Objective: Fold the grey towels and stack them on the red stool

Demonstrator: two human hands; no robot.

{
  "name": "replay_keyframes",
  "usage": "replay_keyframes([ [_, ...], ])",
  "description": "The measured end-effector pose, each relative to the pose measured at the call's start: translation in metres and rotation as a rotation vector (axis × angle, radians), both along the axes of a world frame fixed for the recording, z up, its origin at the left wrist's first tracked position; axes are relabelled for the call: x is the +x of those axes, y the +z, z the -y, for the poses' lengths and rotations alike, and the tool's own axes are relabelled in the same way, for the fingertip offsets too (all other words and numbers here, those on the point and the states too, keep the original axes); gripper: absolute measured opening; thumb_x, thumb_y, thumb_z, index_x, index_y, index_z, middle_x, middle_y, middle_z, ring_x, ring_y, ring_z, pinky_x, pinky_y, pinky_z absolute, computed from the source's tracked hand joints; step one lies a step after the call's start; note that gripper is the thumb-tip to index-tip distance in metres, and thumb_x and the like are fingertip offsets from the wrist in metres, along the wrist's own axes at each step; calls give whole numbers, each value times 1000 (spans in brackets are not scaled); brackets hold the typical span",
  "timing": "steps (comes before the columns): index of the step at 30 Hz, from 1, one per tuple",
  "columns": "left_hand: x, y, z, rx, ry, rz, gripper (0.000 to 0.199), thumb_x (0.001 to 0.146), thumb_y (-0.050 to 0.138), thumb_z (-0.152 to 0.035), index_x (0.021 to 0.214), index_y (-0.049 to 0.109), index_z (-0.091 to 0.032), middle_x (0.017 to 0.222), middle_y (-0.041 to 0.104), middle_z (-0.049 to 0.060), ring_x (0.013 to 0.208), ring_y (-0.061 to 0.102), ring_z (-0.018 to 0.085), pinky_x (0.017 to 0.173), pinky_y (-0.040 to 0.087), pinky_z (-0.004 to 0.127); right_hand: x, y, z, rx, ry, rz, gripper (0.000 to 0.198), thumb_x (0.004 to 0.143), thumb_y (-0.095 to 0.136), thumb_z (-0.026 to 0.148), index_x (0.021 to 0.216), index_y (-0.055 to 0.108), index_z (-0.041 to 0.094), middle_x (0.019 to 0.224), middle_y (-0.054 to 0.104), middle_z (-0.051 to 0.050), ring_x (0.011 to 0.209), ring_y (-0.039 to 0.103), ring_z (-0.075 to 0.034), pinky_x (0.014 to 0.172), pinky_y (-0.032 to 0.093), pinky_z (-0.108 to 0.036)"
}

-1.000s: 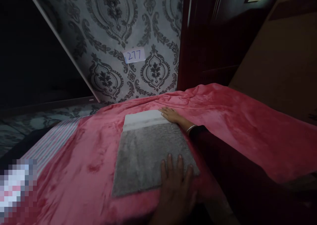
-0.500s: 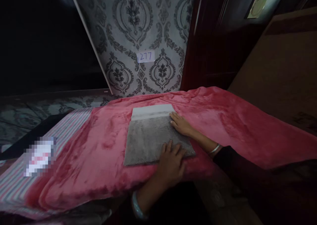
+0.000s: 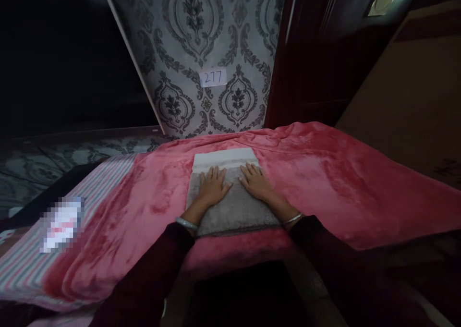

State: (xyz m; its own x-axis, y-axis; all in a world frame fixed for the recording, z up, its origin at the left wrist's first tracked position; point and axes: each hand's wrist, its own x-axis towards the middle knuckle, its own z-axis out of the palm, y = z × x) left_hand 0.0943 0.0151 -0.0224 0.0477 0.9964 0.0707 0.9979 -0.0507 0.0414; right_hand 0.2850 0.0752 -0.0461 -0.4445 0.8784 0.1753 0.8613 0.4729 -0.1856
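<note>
A folded grey plush cloth, seemingly a towel [image 3: 234, 214], lies flat with a pale band and a whitish strip along its far end. My left hand [image 3: 212, 187] rests palm down on its left upper part, fingers spread toward the pale band. On the right upper part lies my right hand [image 3: 256, 183], also flat with fingers apart. Neither hand grips anything. Under the cloth spreads a pink plush blanket [image 3: 154, 207].
At left the blanket gives way to striped fabric [image 3: 90, 187] with a blurred-out pale item [image 3: 62, 225] on it. A large dark screen [image 3: 68, 58] stands behind at left. A paper marked 277 [image 3: 213, 77] is on the patterned wall. A brown board-like surface [image 3: 414, 87] rises at right.
My left hand has moved from the cloth's near right corner to its upper left part. My right hand has shifted slightly left and stays flat on the cloth.
</note>
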Motion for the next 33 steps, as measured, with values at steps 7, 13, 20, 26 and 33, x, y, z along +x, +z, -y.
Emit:
replay_keyframes([
  [7,-14,1,4,-16,-1,-16,74,102,30,-62,163,28,-20,170,21,19,159,15,34,125,15,61,6,-4,-6,3,5,-8,64,105,30,51,161,36,20,168,29,-11,155,25,-32,124,22,-54],
  [13,-51,-1,30,-52,93,-21,72,103,30,-56,163,26,-17,171,18,17,159,14,32,124,19,62,11,-5,-7,-16,18,4,67,104,29,52,162,33,19,168,27,-14,155,25,-33,124,22,-57],
  [20,-80,2,58,-126,80,31,65,104,30,-46,164,22,-21,173,12,11,159,14,30,125,18,60,47,-7,7,-140,77,58,70,104,27,52,166,22,20,171,15,-12,157,16,-32,122,23,-60],
  [26,-71,22,74,-122,83,43,62,103,35,-47,160,35,-23,171,21,11,158,17,36,122,23,64,59,15,37,-189,59,106,66,104,28,47,162,33,17,169,23,-14,156,19,-36,120,25,-66],
  [33,5,4,90,-44,-189,30,64,103,37,-51,162,31,-26,171,22,10,158,16,34,124,16,64,3,15,94,-12,216,20,58,105,31,40,159,41,22,167,30,-10,155,25,-33,122,24,-61],
])
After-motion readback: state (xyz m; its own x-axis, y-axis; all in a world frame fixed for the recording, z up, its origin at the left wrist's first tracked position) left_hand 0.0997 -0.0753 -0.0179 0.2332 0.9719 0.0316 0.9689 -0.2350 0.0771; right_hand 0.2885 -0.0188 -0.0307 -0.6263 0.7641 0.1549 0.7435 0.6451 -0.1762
